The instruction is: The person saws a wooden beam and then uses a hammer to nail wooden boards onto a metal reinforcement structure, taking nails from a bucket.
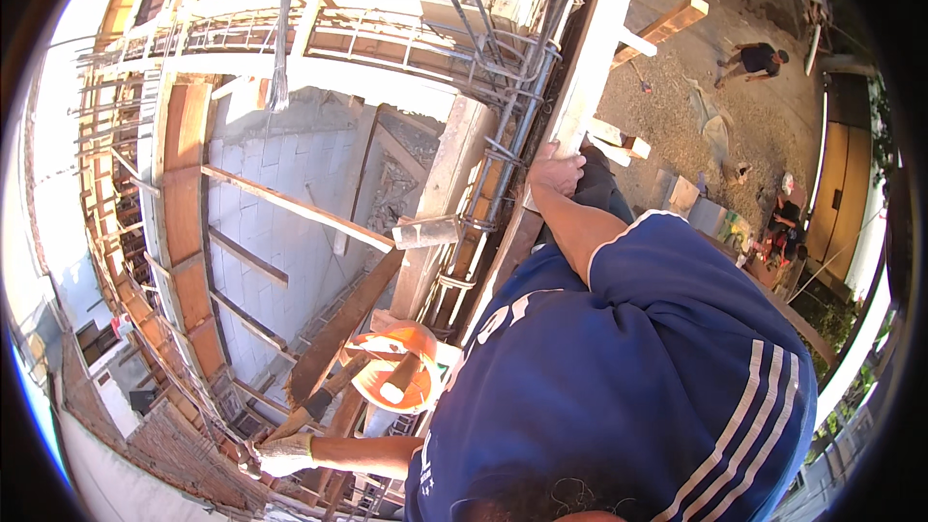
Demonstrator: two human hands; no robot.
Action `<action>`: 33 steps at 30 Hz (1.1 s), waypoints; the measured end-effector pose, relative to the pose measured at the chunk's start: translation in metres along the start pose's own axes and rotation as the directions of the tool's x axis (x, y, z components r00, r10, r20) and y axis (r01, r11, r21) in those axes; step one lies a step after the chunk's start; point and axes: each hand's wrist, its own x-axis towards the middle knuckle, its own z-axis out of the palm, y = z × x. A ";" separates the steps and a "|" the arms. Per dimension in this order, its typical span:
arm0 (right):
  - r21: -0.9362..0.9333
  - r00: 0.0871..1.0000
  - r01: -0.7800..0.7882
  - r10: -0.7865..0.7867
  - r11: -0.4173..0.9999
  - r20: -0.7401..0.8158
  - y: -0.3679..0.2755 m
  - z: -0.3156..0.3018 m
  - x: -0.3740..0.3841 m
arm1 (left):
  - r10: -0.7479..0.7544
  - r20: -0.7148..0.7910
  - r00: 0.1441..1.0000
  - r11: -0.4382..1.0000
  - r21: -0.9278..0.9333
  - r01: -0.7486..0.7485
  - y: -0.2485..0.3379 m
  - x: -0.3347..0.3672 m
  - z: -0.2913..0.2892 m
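My right hand [556,172] grips the edge of a long wooden board [578,87], its fingers bent over the side beside the rebar. Stretched out to the lower left, my left hand [282,455] is closed, pale and possibly gloved. A dark, small shape shows at its fingertips, but I cannot make out what it is. Between my left arm and the formwork, an orange round container [372,382] holds a pale, stubby piece. Next to it, a dark brown plank [338,333] slants down. A short wood block [427,232] lies across a timber beam [452,159].
Tied steel rebar [509,159] runs along the formwork. Below on the left is a deep opening with a pale block wall [280,164] and cross struts [300,208]. Far down on the right, a person [759,60] is on the gravelly ground, and another person [785,217] is near stacked items.
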 end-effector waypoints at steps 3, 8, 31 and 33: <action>0.065 0.998 0.024 -0.020 0.998 -0.053 0.011 0.029 0.011 | -0.071 -0.050 0.996 0.996 -0.065 0.068 0.005 -0.003 -0.007; 0.088 0.984 0.008 -0.023 0.996 0.176 0.003 0.000 -0.006 | 0.015 -0.180 0.984 0.990 0.144 0.011 0.088 -0.014 -0.040; 0.422 0.074 0.480 -0.515 0.769 0.854 -0.039 -0.084 0.058 | -0.770 0.362 0.525 0.427 0.904 0.004 -0.067 -0.246 -0.123; 0.443 -0.002 0.550 -0.529 0.708 0.849 -0.051 -0.096 0.033 | -0.792 0.288 0.538 0.301 0.951 -0.066 -0.064 -0.248 -0.109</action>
